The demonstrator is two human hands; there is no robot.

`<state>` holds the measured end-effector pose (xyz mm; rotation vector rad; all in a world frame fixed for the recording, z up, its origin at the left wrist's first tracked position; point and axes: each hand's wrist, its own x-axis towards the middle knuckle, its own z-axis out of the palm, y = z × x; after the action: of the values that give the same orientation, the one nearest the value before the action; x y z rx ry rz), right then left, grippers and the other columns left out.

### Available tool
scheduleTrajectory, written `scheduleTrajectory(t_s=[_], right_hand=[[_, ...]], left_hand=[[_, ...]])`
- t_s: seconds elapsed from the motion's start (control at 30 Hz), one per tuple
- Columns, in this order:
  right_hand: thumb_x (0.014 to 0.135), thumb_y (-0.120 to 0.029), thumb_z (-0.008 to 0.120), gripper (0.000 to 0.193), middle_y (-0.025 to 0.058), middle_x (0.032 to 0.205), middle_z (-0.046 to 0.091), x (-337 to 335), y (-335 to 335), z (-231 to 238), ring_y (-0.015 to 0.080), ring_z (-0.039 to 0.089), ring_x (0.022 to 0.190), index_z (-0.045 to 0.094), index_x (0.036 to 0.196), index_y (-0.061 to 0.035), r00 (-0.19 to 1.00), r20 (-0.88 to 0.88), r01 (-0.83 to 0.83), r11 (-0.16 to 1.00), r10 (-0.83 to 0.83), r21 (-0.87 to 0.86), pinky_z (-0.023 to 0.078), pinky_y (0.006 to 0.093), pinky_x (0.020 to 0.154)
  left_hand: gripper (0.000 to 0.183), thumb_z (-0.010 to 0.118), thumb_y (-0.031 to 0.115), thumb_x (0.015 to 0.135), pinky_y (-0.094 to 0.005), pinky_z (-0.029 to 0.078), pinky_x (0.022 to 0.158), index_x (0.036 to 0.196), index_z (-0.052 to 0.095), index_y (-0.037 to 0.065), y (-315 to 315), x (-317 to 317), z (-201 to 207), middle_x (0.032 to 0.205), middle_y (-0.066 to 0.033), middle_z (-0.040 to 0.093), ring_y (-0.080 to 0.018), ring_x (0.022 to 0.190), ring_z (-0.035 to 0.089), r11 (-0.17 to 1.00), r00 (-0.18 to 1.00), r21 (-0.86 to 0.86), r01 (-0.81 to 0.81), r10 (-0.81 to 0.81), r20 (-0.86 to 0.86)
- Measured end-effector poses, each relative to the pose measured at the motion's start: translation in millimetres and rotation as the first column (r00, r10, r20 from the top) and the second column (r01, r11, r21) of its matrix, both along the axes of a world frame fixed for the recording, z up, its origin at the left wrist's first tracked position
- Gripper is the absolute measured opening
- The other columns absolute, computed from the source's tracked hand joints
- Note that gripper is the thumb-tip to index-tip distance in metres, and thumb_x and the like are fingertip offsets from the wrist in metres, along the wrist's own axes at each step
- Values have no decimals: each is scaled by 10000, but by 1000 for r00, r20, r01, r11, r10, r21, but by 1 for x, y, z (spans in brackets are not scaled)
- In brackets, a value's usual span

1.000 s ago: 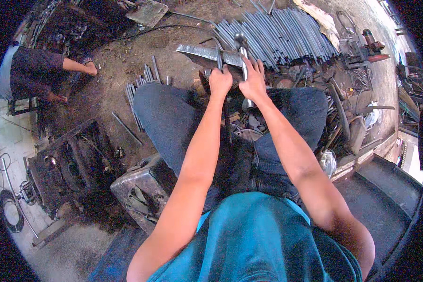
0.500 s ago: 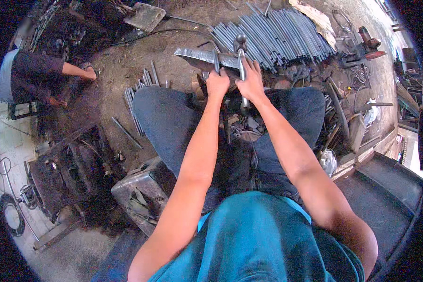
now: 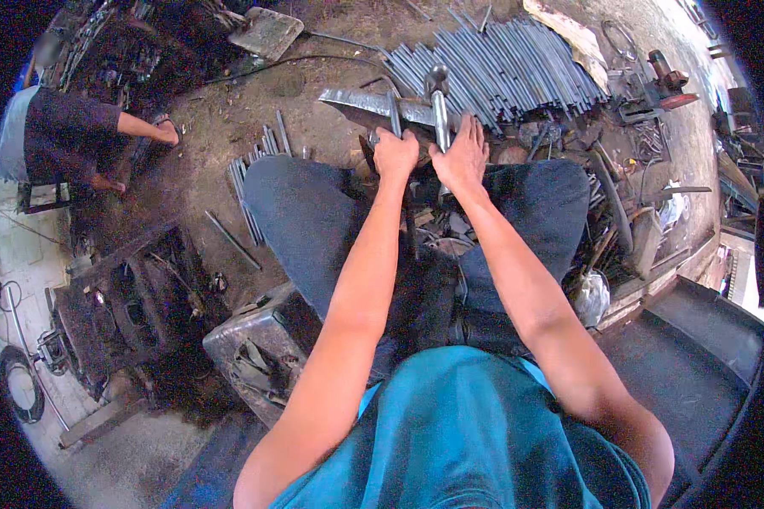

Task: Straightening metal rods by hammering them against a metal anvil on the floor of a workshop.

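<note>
My left hand (image 3: 396, 153) is closed around a thin metal rod (image 3: 394, 114). The rod's upper end lies over a shiny, flat-topped metal block (image 3: 361, 104), and a dark length of it extends below my fist. On the right, my right hand (image 3: 463, 159) holds a hammer (image 3: 440, 110) loosely between thumb and palm, its fingers stretched forward. The hammer's rounded steel head points away from me, just right of the block. Its handle passes down past my palm, partly hidden by the hand. Both hands are between my spread knees.
Many grey metal rods (image 3: 518, 72) lie in a wide pile beyond my hands, with smaller rods (image 3: 244, 191) by my left knee. A shovel (image 3: 267, 34) lies at the far left. Another person's leg (image 3: 144, 127) is at left. Scrap metal (image 3: 649, 136) lines the right wall.
The fingers of my right hand have straightened and lifted off the hammer handle a little. The rod in my left hand stays over the block, and the whole view has shifted slightly.
</note>
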<state>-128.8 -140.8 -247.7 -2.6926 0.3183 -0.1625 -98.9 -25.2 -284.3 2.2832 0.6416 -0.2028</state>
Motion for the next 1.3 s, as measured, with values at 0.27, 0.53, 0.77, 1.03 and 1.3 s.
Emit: scheduleTrajectory(t_s=[0.27,0.53,0.77,1.03,1.3], right_hand=[[753,-346,666,557,239,951,622,-6,-1,16,405,601,910,471,1161,-21,960,-281,52,975,11,216,481,480,798],[712,-232,665,518,198,820,654,11,-18,-23,346,650,758,514,1161,-23,966,-257,118,945,-38,304,517,427,672],[697,-60,588,340,129,622,602,18,-9,-20,211,565,440,566,1032,-8,931,-361,162,823,56,545,440,359,384],[723,-202,723,304,130,575,565,7,-11,-63,204,549,430,547,724,45,931,-356,288,766,-83,574,411,359,364],[643,-69,680,207,116,652,599,-16,-1,-64,201,574,502,585,805,17,991,-72,134,745,-115,653,435,331,458]], left_hand=[[382,495,301,869,-507,485,748,1047,407,-25,-3,-19,19,883,-297,615,-454,832,609,990,995,99,100,-102,14],[355,492,283,865,-490,484,759,1074,400,12,-7,-22,19,897,-266,628,-424,861,616,984,985,82,158,-152,-75],[362,511,194,855,-483,467,785,1115,361,-8,6,-29,11,926,-291,611,-436,884,604,996,996,30,82,-80,-43],[404,580,226,803,-507,470,740,1069,385,-9,-10,-36,8,874,-285,614,-449,843,601,988,990,70,140,-140,-7],[407,589,197,795,-510,473,733,1069,403,-39,-6,-34,-16,879,-314,603,-461,821,594,991,990,25,128,-130,62]])
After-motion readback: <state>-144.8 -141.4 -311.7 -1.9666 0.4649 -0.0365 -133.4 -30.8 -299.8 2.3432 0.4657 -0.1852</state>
